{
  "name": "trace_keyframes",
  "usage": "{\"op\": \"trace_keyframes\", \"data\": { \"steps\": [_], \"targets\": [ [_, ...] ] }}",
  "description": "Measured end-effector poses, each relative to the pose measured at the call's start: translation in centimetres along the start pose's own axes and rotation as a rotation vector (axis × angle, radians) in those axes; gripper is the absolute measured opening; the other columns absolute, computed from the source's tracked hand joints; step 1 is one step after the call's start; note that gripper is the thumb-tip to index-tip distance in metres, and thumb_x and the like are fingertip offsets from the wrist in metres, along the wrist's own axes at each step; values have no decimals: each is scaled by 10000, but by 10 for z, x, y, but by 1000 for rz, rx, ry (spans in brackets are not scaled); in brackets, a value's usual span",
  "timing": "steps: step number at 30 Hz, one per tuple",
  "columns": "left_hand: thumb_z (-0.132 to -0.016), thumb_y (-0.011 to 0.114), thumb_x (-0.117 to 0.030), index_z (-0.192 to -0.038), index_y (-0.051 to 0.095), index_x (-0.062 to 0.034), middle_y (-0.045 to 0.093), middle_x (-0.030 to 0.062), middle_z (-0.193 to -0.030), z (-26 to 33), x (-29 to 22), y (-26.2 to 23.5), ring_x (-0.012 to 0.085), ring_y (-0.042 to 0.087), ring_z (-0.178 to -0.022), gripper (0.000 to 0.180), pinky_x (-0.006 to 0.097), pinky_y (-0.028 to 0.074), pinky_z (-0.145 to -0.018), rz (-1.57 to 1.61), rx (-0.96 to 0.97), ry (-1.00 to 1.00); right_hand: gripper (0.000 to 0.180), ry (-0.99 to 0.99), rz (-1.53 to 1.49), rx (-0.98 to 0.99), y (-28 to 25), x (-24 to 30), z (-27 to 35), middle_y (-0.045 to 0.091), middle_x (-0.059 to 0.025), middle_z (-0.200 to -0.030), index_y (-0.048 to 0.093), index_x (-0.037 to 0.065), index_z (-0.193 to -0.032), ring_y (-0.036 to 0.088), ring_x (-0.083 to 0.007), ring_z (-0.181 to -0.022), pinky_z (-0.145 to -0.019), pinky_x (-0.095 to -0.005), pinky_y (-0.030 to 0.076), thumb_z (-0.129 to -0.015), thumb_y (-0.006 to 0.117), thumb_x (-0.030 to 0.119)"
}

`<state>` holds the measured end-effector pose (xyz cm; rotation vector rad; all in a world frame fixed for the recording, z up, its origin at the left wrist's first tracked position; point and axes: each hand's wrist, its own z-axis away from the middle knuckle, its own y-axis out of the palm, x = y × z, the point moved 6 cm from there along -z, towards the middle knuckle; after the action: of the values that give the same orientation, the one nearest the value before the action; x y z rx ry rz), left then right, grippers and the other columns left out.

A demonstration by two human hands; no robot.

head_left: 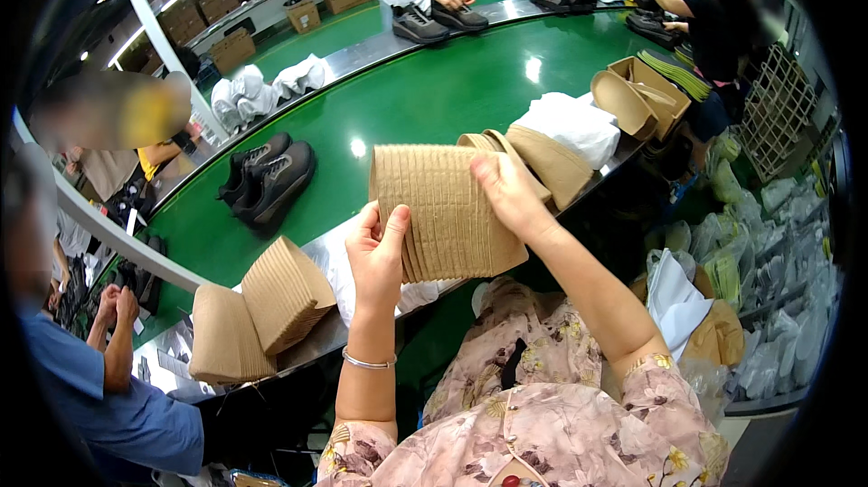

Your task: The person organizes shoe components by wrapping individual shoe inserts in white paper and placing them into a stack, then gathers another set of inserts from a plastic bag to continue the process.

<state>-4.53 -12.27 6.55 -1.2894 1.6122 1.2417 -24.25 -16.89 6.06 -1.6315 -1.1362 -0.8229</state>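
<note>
I hold a thick stack of brown cardboard insoles (448,211) on edge between both hands, above the metal rim of a green conveyor belt (425,98). My left hand (378,252) presses the stack's left end, thumb on top. My right hand (508,193) grips its right end. A second fanned stack of the same brown pieces (285,293) lies on the rim to the left, beside a flat pile (226,338).
A pair of dark shoes (269,181) rides the belt. White paper (574,125) and more brown stacks (551,161) lie right, with an open cardboard box (655,89). Other people work at the far side and left. Bags of parts fill the right.
</note>
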Motion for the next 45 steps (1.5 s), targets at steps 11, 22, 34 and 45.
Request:
{"op": "trace_keyframes", "data": {
  "steps": [11,22,34,45],
  "targets": [
    [-887,566,-101,-1035,579,59,634,85,-945,15,94,-33,125,598,-824,218,244,478,-750,241,-325,-232,740,145,331,336,25,-29,18,401,-269,-1302,251,-74,-1346,404,-357,-1218,-1021,-382,312,-841,570,362],
    [-897,567,-152,-988,604,39,639,70,-919,-23,139,-23,126,599,-784,214,254,487,-707,195,-349,-199,511,-48,515,137,39,-71,-1,421,-303,-1186,300,-116,-1283,457,-413,-1084,-958,-413,371,-907,429,205],
    [-905,541,-141,-916,604,32,625,53,-881,-27,144,-20,109,568,-784,184,241,460,-701,172,-396,-226,332,-220,1033,-38,52,-62,18,482,-317,-1126,470,-71,-1109,556,-379,-961,-797,-418,481,-860,466,148],
    [-948,457,-195,-845,581,-2,591,22,-824,-30,144,-9,78,515,-743,252,231,431,-660,294,-400,-226,325,-499,807,-64,46,-19,3,519,-211,-1183,558,-3,-1054,457,-342,-1165,-945,-437,377,-840,544,242]
  ]
}}
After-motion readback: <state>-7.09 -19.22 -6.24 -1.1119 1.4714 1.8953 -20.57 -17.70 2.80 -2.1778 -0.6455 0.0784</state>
